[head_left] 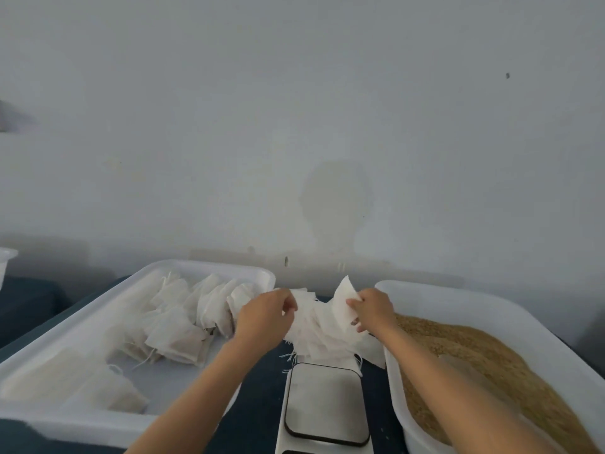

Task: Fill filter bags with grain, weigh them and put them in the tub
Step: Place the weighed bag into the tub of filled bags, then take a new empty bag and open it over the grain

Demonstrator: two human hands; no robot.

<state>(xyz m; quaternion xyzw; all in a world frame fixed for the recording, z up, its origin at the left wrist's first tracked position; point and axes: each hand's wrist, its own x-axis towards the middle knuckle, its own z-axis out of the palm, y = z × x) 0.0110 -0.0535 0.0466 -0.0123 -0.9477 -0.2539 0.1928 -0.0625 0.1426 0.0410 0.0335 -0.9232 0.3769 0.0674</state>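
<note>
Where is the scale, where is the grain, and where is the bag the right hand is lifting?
scale [324,403]: head view, middle of its grey weighing plate.
grain [484,358]: head view, brown heap inside the right tub.
lifted filter bag [343,294]: head view, white face above the right hand's fingers.

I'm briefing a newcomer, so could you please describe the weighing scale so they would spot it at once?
Find the two white tubs, the left tub holding filled bags and the right tub holding grain. The scale lies between them, nearest the person, below the pile of empty bags. It alone is a flat, bare grey plate with a dark rim.
</note>
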